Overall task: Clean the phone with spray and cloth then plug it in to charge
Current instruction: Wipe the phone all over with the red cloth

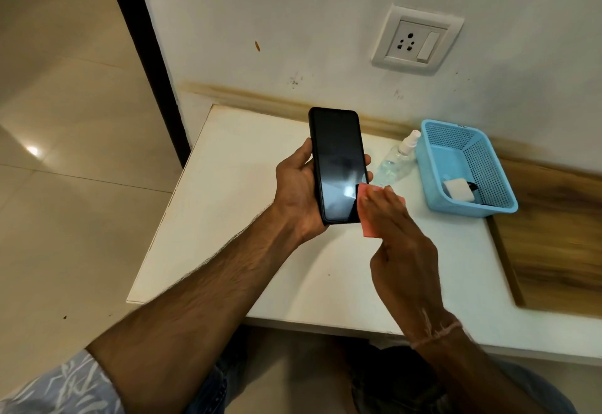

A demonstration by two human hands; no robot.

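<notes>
Phone [335, 159] was gripped by your left hand [296, 192] to steady the screen; your right hand [400, 244], fingers [376, 199] straight, pressed the cloth [368, 230] onto its lower corner.

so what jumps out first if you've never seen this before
A black smartphone sits mid-frame, gripped by the left hand above the white table, while the right hand presses a pink cloth against its lower right corner. Behind them a clear spray bottle is beside a light blue plastic basket, and a white wall socket sits on the wall above.
</notes>
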